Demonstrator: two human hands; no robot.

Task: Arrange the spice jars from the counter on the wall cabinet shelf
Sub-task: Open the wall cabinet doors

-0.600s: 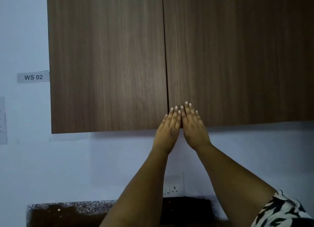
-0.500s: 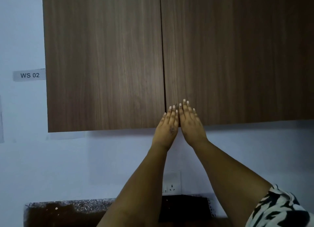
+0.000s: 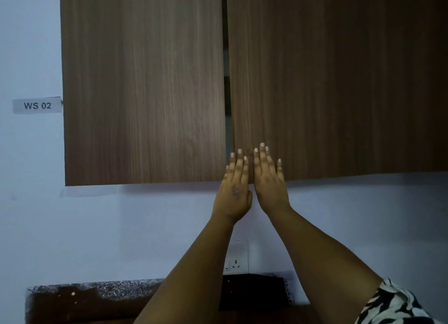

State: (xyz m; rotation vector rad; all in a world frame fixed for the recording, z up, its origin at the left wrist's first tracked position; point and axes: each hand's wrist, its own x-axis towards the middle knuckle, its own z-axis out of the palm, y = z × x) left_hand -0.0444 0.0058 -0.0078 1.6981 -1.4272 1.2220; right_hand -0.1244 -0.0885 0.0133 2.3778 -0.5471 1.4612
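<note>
Wall cabinet (image 3: 145, 86), two wood-grain doors meeting near centre, right door (image 3: 339, 81) swung slightly out with a narrow dark gap along the seam; shelf inside hidden. Pale wall (image 3: 121, 226) behind and below, carrying a label (image 3: 37, 105) reading "WS 02" left of the cabinet and a socket (image 3: 236, 258) low between the forearms. Speckled counter (image 3: 92, 289) along the bottom edge, mostly cut off. Left hand (image 3: 234, 188) and right hand (image 3: 269, 180) raised side by side at the lower inner corners of the doors, fingers straight and laid against the wood, grasping nothing. Patterned sleeve (image 3: 397, 304) at lower right. Spice jars: none in view, presumably on the unseen counter. Task judged barely begun: doors only starting to part; full opening, fetching and shelving of every jar yet to come.
</note>
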